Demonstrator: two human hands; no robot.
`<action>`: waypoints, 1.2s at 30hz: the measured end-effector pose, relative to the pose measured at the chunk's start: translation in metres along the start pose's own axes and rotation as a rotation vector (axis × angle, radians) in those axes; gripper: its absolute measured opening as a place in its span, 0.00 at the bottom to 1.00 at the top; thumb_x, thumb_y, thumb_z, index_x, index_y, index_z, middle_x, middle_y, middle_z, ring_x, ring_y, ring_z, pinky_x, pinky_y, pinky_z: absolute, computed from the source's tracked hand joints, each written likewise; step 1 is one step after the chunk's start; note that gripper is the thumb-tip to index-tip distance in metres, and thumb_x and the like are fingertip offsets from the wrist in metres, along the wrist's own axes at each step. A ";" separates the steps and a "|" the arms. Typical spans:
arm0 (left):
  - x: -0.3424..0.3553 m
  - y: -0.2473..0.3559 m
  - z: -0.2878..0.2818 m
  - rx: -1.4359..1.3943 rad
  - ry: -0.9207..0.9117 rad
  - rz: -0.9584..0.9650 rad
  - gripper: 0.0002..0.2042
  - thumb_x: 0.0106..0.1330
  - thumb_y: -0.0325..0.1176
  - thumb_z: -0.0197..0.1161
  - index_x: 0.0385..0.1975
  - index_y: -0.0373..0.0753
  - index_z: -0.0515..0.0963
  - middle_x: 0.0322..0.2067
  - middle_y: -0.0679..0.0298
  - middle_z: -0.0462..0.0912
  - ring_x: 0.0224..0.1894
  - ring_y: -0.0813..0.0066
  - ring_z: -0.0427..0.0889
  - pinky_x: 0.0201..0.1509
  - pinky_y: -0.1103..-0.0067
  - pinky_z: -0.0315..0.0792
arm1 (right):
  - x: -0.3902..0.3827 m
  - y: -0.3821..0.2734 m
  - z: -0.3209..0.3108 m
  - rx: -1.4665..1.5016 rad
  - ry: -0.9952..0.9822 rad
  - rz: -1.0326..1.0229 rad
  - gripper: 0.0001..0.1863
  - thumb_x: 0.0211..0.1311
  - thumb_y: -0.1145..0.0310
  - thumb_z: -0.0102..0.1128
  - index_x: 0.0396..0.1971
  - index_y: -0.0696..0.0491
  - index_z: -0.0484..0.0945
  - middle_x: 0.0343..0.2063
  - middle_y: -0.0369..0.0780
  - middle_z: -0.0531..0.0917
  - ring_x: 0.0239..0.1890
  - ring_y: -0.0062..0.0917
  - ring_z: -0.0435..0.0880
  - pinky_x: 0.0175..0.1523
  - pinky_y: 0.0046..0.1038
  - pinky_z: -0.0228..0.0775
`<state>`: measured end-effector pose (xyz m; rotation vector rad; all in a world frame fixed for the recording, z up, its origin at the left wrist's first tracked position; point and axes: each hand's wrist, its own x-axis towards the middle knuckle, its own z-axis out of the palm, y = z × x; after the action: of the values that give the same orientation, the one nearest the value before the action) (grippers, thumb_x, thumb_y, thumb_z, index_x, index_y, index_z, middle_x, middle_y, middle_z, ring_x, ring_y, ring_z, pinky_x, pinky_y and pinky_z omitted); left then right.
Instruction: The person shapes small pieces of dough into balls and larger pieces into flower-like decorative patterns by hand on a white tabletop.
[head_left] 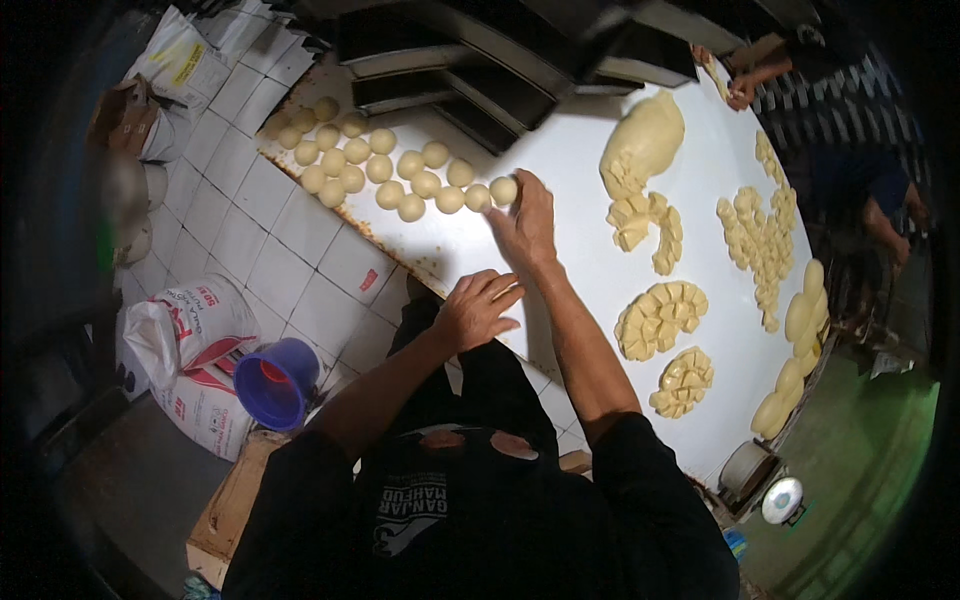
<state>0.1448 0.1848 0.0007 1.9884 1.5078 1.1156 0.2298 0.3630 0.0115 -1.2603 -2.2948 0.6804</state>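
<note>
My right hand [527, 222] curls around a smooth, pale-yellow dough ball [503, 190] at the right end of a cluster, its fingers along one side and the thumb near a neighbouring ball. The other dough balls [381, 141] sit in loose rows on the white tabletop [566, 240], toward its left corner. Close to the table's near edge, my left hand [480, 311] is held with its fingers stretched and apart, nothing in it. To the right lie a large dough lump [645, 145] and heaps of cut dough pieces [662, 318].
Stacked dark metal pans [460, 75] overhang the far side of the table. Long dough rolls [790, 385] line the right edge. Another person's hand [741, 92] works at the far right. Below left stand a blue bucket [277, 383] and white sacks [200, 330].
</note>
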 end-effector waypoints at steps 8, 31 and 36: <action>-0.097 -0.031 -0.078 0.056 -0.004 -0.251 0.23 0.68 0.32 0.70 0.61 0.32 0.77 0.58 0.50 0.80 0.60 0.49 0.79 0.66 0.59 0.73 | -0.115 0.008 -0.004 -0.076 -0.646 -0.308 0.21 0.58 0.55 0.77 0.43 0.55 0.83 0.45 0.50 0.84 0.51 0.47 0.83 0.57 0.49 0.73; -0.245 0.078 -0.045 0.212 0.056 -0.811 0.13 0.73 0.26 0.64 0.56 0.35 0.80 0.51 0.48 0.83 0.48 0.49 0.85 0.52 0.64 0.81 | -0.073 0.020 0.033 0.124 0.102 -0.352 0.07 0.65 0.68 0.68 0.35 0.54 0.80 0.36 0.44 0.81 0.43 0.44 0.78 0.52 0.46 0.68; -0.232 0.091 -0.047 0.174 0.054 -0.881 0.14 0.76 0.27 0.61 0.58 0.34 0.80 0.49 0.50 0.84 0.44 0.53 0.85 0.50 0.67 0.81 | -0.129 0.054 0.054 0.019 0.054 -0.461 0.12 0.77 0.65 0.53 0.50 0.53 0.81 0.50 0.40 0.88 0.55 0.41 0.83 0.67 0.52 0.69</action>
<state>0.1408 -0.0685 0.0128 1.1216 2.2234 0.6615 0.2970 0.2661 -0.0807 -0.6869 -2.4020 0.4926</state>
